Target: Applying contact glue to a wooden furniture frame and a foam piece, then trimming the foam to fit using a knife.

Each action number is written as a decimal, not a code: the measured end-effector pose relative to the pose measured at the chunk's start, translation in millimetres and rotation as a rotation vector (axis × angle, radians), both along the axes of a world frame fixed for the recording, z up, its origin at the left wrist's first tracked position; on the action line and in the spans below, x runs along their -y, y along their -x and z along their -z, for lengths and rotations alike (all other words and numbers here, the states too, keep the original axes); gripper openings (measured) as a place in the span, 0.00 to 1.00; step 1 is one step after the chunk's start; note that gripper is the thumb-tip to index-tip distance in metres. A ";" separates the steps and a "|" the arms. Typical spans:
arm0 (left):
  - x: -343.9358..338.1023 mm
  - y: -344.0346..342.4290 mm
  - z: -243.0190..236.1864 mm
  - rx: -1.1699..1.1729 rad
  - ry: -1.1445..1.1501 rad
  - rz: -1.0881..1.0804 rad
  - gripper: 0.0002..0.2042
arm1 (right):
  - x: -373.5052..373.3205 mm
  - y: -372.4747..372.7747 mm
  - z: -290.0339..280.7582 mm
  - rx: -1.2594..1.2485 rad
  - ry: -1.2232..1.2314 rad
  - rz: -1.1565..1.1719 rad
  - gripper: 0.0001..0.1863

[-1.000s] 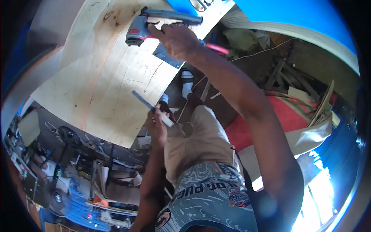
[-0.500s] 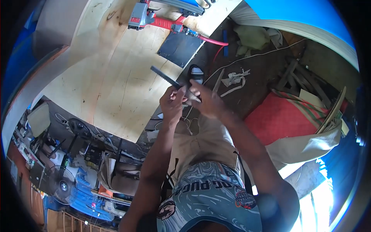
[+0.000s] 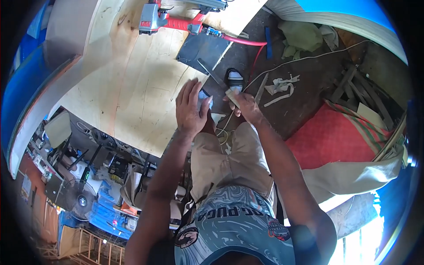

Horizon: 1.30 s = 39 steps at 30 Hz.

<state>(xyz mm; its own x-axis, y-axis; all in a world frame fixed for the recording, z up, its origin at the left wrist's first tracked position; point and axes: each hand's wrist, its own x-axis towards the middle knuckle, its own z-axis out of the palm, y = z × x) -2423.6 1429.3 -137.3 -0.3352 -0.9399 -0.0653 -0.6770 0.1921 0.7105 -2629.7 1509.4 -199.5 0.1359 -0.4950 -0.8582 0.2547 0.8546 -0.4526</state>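
My right hand is closed around the pale handle of a knife. The knife's narrow grey blade points up and to the left, its tip over the dark square patch on the plywood's edge. In the earlier frame that blade shows a toothed edge. My left hand holds nothing; its fingers are stretched out and the thumb stands apart, over the right edge of the plywood sheet. A gap separates the two hands.
A red and grey air stapler lies at the plywood's far end, its red hose trailing right. On the floor are white scraps and a cord. Red cloth lies at right; a fan stands lower left.
My left hand has let go of the knife, moved left and opened. My right hand has shifted right and now grips the knife by its handle.
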 end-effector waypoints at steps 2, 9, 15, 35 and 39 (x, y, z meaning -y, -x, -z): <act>16.6 -0.4 -3.4 0.243 0.066 0.221 0.27 | 0.1 -0.2 3.8 0.010 0.063 0.026 0.20; 42.9 6.1 14.9 0.473 0.048 0.355 0.37 | 11.2 -8.7 -1.9 -0.422 0.396 -0.139 0.10; 49.2 13.1 32.0 0.557 0.068 0.421 0.43 | 10.1 -13.4 -0.3 -0.608 0.506 -0.293 0.09; 187.4 11.3 23.9 0.662 0.446 0.421 0.27 | -5.6 -12.3 -3.3 -0.676 0.617 -0.292 0.13; 218.8 4.4 15.9 0.680 0.561 0.677 0.23 | -10.6 -7.2 -4.1 -0.679 0.442 -0.280 0.14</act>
<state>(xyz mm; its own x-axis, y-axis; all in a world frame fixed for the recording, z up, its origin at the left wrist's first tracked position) -2428.0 1210.5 -153.2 -0.8464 -0.5299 -0.0536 -0.5259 0.8474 -0.0729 -2622.5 1520.0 -195.5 -0.1706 -0.8280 -0.5342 -0.3864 0.5549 -0.7367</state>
